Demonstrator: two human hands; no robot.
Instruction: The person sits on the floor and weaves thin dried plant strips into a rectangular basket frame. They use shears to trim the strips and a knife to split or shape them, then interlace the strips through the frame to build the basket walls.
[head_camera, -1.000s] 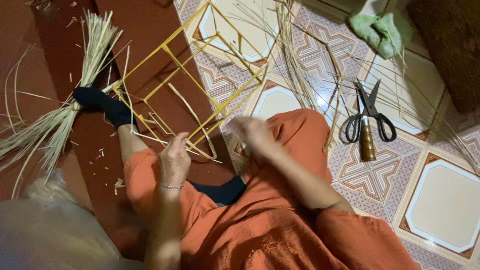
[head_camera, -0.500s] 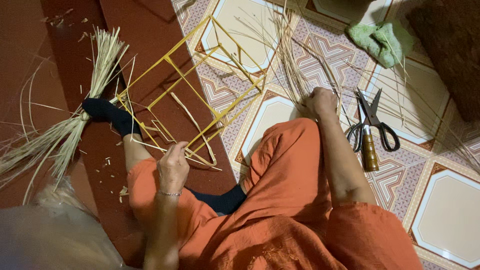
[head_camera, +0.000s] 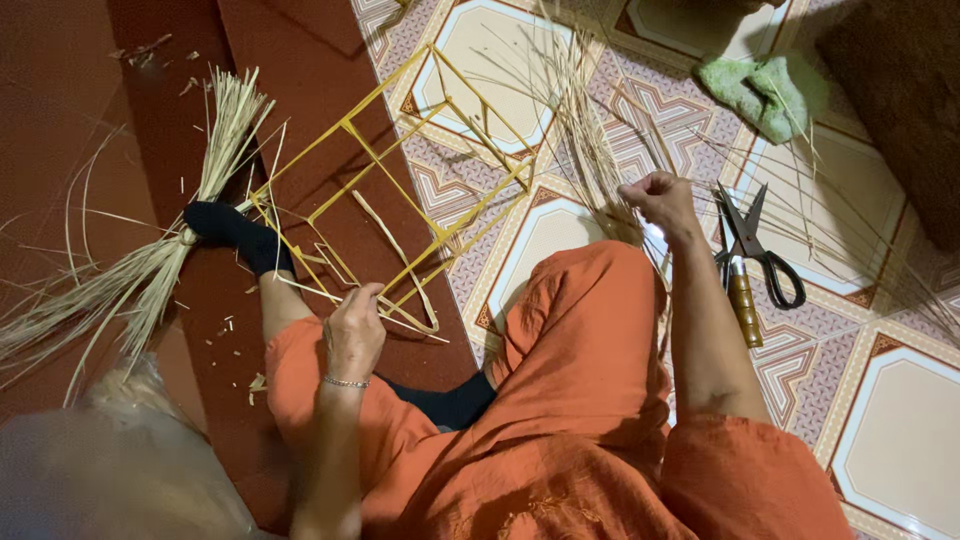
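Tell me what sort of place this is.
Probably a home floor used as a craft spot. The person sits on patterned floor tiles beside a red mat, with a yellow strip frame, loose straw bundles and scissors lying around.

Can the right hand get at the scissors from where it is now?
Probably yes. The right hand grips thin straw strands just left of the scissors, which lie uncovered on the tiled floor with only loose strands between.

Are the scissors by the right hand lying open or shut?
Open. The scissors lie flat on the tiled floor, blades spread in a V, apart from the right hand.
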